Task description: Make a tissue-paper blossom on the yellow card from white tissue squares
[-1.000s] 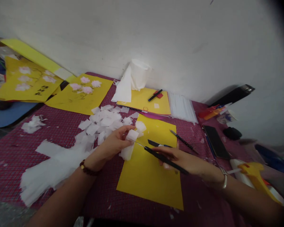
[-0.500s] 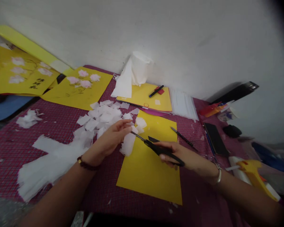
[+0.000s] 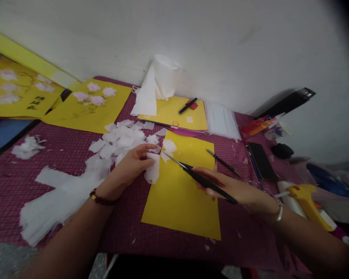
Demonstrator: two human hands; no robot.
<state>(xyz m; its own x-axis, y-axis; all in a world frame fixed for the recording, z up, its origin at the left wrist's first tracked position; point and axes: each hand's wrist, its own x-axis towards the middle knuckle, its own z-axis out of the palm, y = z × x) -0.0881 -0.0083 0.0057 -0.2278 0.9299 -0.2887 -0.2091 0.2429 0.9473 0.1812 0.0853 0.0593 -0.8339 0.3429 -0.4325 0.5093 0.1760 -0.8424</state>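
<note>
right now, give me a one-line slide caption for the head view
Right hand holding black-handled scissors over a yellow sheet, left hand beside a heap of small white pieces.

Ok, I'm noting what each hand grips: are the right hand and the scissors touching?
Touching. The head view shows it: the right hand is wrapped around the scissors at the handle end.
</note>
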